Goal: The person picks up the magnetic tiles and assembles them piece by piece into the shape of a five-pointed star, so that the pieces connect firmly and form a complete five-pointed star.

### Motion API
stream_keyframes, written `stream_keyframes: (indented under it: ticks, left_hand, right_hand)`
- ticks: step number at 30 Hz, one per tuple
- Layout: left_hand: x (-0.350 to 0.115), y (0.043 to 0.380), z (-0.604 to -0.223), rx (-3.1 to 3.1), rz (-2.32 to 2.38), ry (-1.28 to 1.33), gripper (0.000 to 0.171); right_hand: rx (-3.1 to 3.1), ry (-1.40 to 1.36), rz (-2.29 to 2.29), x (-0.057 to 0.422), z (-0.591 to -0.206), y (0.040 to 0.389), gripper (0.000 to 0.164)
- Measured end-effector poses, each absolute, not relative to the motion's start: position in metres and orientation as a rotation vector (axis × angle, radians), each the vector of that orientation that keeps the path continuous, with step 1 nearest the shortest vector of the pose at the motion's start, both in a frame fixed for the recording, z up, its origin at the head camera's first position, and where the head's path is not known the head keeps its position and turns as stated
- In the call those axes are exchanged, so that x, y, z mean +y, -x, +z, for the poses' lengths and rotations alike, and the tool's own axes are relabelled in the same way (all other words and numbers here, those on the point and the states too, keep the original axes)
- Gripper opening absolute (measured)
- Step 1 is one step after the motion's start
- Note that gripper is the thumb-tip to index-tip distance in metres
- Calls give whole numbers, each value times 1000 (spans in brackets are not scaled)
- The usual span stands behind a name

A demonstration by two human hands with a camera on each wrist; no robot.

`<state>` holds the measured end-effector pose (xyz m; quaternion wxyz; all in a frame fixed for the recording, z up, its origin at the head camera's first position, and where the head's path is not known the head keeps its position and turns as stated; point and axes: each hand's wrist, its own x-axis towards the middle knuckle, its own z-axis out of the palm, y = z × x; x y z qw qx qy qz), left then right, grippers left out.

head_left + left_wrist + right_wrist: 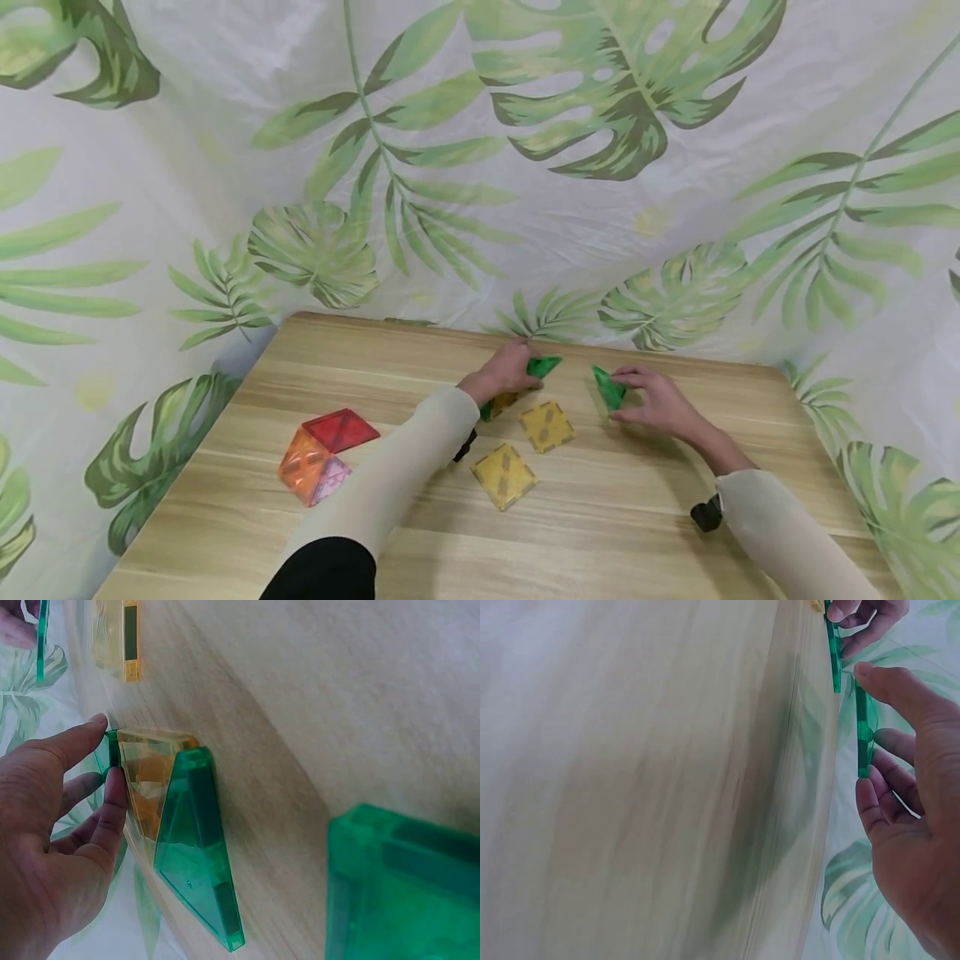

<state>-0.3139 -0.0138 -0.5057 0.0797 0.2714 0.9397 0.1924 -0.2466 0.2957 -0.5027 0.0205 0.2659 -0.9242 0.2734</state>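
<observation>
At the back of the table, my left hand point(512, 369) pinches a green triangular magnetic tile point(544, 367) between thumb and fingers. In the left wrist view, a yellow-orange tile point(150, 780) lies right against that tile, and another green triangular tile point(196, 855) borders the yellow one on its other side. My right hand point(654, 400) holds a second green triangular tile point(608, 387) by its edges, to the right of the left hand. The right wrist view shows this tile point(864, 731) edge-on above the table, thumb at one corner and fingers at the other.
Two yellow square tiles point(547, 427) lie on the wooden table point(600, 533) in front of the hands. At the left, red point(341, 429), orange point(304, 463) and pink point(331, 478) tiles sit together, partly behind the left sleeve. A leaf-patterned cloth point(450, 208) hangs behind the table.
</observation>
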Motion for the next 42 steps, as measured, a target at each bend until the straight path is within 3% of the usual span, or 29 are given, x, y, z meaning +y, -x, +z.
stream_keyframes:
  ticks: [10, 42]
  left_hand:
    - [-17, 312, -501, 2761, 510, -845, 61]
    - [-4, 305, -510, 2870, 522, -778, 58]
  right_hand:
    - [-2917, -727, 952, 276, -508, 265, 63]
    - [-2862, -615, 934, 225, -532, 286, 59]
